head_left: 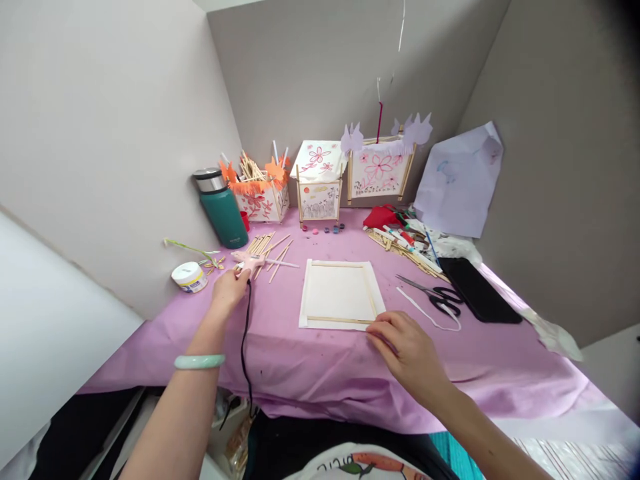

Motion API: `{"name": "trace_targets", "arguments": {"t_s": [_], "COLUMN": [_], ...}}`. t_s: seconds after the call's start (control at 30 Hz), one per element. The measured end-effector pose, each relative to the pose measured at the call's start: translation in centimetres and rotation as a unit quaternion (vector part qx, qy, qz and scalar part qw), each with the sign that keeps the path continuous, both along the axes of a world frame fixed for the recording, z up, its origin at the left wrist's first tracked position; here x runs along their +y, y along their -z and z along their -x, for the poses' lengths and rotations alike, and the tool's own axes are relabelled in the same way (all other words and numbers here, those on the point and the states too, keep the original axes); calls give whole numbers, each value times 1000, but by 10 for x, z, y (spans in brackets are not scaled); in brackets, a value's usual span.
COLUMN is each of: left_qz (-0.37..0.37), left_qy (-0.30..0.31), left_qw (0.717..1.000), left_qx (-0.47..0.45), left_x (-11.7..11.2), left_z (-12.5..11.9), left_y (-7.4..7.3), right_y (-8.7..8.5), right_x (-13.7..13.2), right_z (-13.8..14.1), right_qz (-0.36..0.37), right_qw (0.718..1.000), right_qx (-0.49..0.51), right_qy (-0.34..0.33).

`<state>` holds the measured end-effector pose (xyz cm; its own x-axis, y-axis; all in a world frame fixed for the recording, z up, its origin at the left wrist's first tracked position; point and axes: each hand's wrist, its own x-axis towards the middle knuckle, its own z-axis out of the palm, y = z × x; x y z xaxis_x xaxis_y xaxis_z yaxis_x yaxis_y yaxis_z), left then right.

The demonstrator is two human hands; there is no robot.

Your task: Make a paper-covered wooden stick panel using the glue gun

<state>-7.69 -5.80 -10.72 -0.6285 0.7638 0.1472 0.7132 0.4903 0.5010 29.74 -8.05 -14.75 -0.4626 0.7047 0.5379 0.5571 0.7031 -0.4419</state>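
Note:
My left hand [231, 291] is closed around the handle of a pale pink glue gun [249, 261], whose black cord runs down over the table's front edge. A white glue stick [281, 263] juts from the gun's right side. In front of me lies a white paper sheet [337, 293] with thin wooden sticks [340, 320] along its edges, forming a square frame. My right hand [407, 350] pinches the sheet's near right corner, by the end of the bottom stick. Several loose wooden sticks [281, 260] lie just beyond the glue gun.
A green bottle [223, 212] and a white tub [189, 277] stand at left. Decorated paper boxes [320, 200] line the back. Scissors [433, 293], a paper strip [425, 313] and a black phone [479, 290] lie at right. Purple cloth [280, 353] covers the table.

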Motion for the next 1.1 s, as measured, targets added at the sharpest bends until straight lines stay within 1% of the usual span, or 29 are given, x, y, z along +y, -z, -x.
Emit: {"name": "trace_targets", "arguments": {"t_s": [0.03,0.1,0.13,0.17,0.2,0.23,0.27,0.3,0.33,0.37,0.43,0.53,0.67,0.83,1.1], "left_qz": [1,-26,-58,-90,-117,-131,-134,-133,-124,-114,-87,-50,-17,5,8], "left_qy": [-7,-19,-15,16,79,172,267,331,367,385,403,417,428,434,449], "left_qw": [1000,997,992,985,978,966,946,927,915,909,905,901,897,893,887], "left_qx": [19,75,115,145,152,143,129,119,114,111,109,108,112,114,111], "left_x": [-3,-13,-19,-25,-31,-37,-42,-46,-50,-52,-52,-49,-44,-37,-30], "left_z": [-2,-14,-23,-35,-47,-61,-75,-89,-101,-111,-125,-134,-137,-139,-141], "left_y": [-2,-5,-6,-6,-6,-5,-3,-1,1,3,6,7,7,7,6], "right_y": [-1,-2,-3,-4,-5,-5,-5,-5,-5,-4,-2,0,-1,-7,-11], "right_x": [-1,-1,0,1,2,3,5,6,7,8,10,12,13,13,15], "right_z": [3,10,13,17,20,23,26,28,30,31,33,35,36,38,39], "right_qz": [-21,-49,-62,-75,-88,-101,-113,-123,-133,-141,-153,-162,-150,-110,-81], "right_qw": [1000,997,995,993,991,989,987,985,983,981,976,973,977,984,990], "right_qx": [-22,-58,-72,-85,-96,-104,-113,-120,-128,-136,-152,-162,-147,-135,-116], "right_qy": [-7,-14,-14,-12,-8,-3,1,5,8,10,13,14,20,29,22]}}
